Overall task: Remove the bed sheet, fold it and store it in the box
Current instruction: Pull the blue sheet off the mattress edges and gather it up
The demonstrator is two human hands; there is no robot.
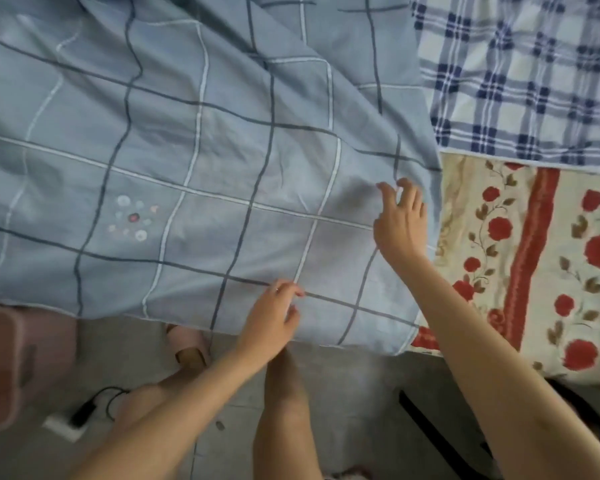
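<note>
Reaching over the blue sheet (187, 133), left hand (274, 315) and right hand (400, 221) show a slack grip, holding nothing.

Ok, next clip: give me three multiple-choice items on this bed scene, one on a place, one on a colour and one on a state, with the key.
1. Where does the flowered blanket lie relative to the blue checked sheet?
A) left of it
B) right of it
C) on top of it

2. What colour are the blanket's flowers?
A) red
B) yellow
C) purple

3. What state is the sheet in?
A) folded small
B) rolled up
C) spread out flat

Key:
1 B: the blanket shows past the sheet's right edge, near the right hand.
2 A: the roses are plainly red.
3 C: the sheet lies open and wide, with no fold made yet.
</note>
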